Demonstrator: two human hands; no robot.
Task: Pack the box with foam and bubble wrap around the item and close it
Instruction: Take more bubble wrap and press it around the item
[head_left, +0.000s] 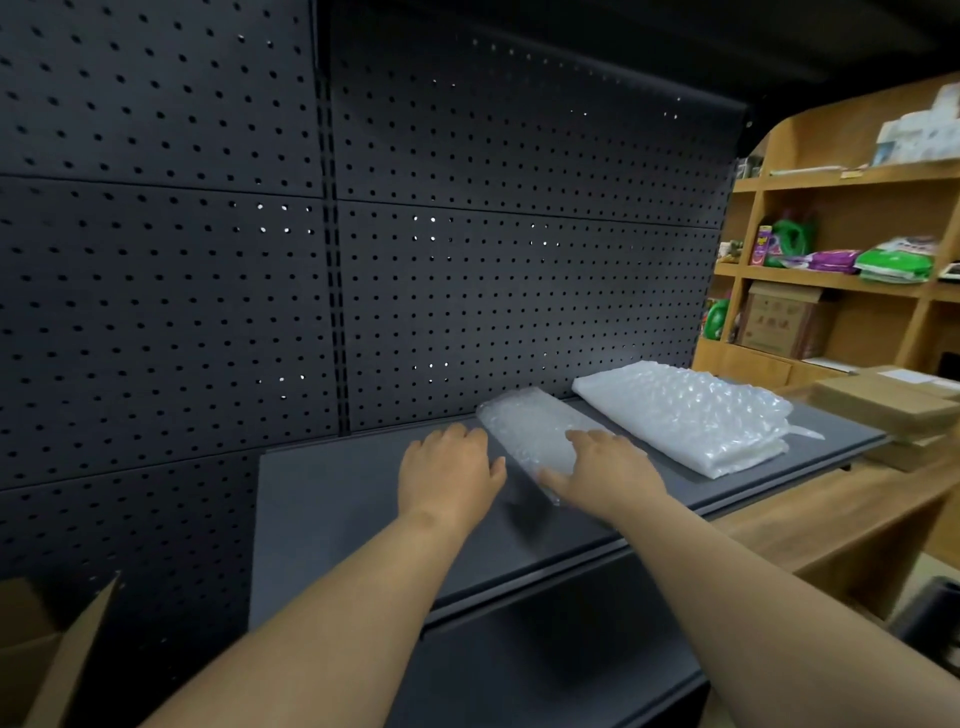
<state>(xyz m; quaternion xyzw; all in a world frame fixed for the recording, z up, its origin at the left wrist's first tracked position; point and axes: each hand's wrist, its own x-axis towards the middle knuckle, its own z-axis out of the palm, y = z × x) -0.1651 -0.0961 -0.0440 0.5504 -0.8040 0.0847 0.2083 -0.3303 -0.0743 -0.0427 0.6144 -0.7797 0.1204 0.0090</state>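
A small folded piece of bubble wrap (524, 426) lies on the dark shelf (332, 499). My right hand (602, 467) rests flat on its near right part, fingers spread. My left hand (447, 473) lies palm down on the shelf just left of the piece, fingertips at its edge. Neither hand is closed around anything. A thicker stack of bubble wrap and white foam (685, 415) sits further right on the same shelf. An open cardboard box flap (67, 654) shows at the bottom left corner; its inside is hidden.
A black pegboard wall (260, 260) backs the shelf. Flat cardboard boxes (893, 405) are stacked at the shelf's right end. Wooden shelving (841, 280) with packets, bottles and a carton stands at the far right. A lower dark shelf (545, 649) lies below.
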